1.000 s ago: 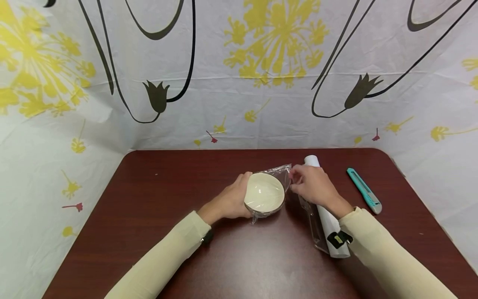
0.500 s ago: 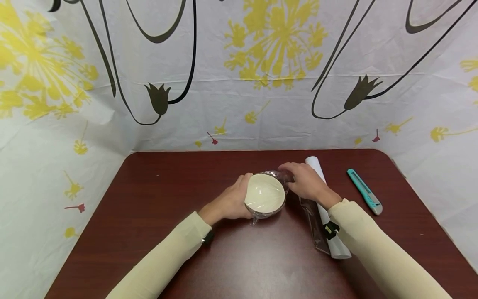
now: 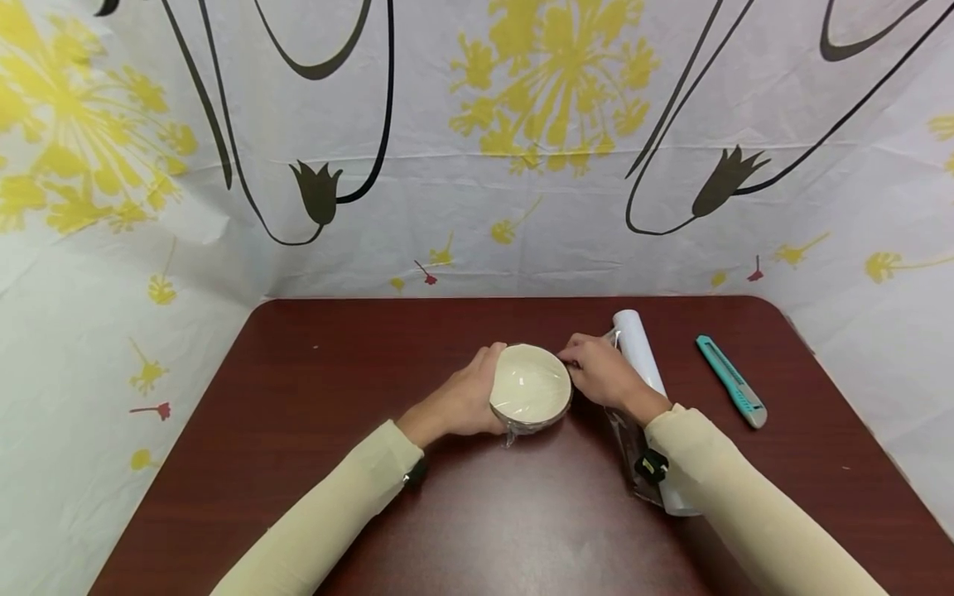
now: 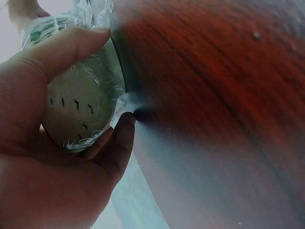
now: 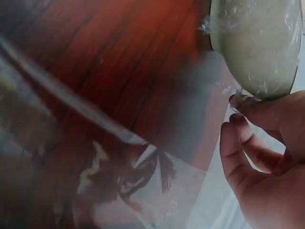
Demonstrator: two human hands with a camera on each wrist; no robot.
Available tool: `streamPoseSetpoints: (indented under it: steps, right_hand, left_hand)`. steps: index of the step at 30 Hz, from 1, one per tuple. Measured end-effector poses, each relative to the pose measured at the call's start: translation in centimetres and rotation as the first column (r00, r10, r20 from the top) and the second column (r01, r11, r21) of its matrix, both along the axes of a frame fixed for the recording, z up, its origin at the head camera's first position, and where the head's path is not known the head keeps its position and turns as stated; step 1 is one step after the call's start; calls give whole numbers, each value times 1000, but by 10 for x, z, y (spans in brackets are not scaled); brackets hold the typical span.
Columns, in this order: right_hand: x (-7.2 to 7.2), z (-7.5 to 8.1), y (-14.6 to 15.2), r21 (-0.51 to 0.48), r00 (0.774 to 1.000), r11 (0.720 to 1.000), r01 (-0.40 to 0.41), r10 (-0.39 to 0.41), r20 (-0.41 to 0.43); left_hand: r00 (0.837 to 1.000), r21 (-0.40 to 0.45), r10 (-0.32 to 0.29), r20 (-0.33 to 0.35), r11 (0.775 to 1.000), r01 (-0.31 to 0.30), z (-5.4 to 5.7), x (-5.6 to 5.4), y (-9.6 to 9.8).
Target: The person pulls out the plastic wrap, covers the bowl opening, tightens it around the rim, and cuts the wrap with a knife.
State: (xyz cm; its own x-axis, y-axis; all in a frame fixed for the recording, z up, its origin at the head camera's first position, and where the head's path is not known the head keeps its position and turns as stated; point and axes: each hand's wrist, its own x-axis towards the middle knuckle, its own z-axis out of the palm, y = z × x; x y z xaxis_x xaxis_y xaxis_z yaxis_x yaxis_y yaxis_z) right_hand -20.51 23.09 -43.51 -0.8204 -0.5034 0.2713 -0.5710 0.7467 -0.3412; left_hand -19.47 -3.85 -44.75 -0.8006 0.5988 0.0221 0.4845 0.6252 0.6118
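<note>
A cream-coloured bowl (image 3: 531,385) stands near the middle of the table, with clear cling film stretched across its top and wrapped over its side. My left hand (image 3: 471,393) grips the bowl's left side; in the left wrist view the thumb lies over the film-covered wall (image 4: 76,105), which has small dark marks and some green. My right hand (image 3: 605,370) is at the bowl's right rim with bent fingers. Seen from the right wrist, its thumb and fingertips pinch a crumpled edge of cling film (image 5: 232,89) close beside the bowl.
A white roll of cling film (image 3: 639,348) lies right of the bowl, partly under my right forearm. Loose clear film (image 3: 624,439) hangs along its left side. Further right lies a teal utility knife (image 3: 733,381). A patterned curtain (image 3: 477,207) stands behind the table.
My right hand has moved left and in against the bowl, bringing the film flap that stuck out at the upper right down to the bowl's side. The left hand keeps its grip.
</note>
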Motion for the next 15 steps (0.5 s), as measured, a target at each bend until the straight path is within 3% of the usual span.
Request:
streamPoseSetpoints:
  steps: [4, 10, 15]
  right_hand:
    - [0, -1, -1, -10, 1000, 1000, 13, -13, 1]
    - [-3, -3, -2, -86, 987, 990, 112, -101, 124]
    - [-2, -4, -2, -128, 980, 985, 117, -93, 177]
  left_hand:
    - [1000, -1, 2, -4, 1000, -2, 1, 0, 0]
    - [1000, 1, 0, -11, 1000, 0, 2, 0, 1]
    - [1000, -16, 3, -16, 1000, -4, 2, 0, 2]
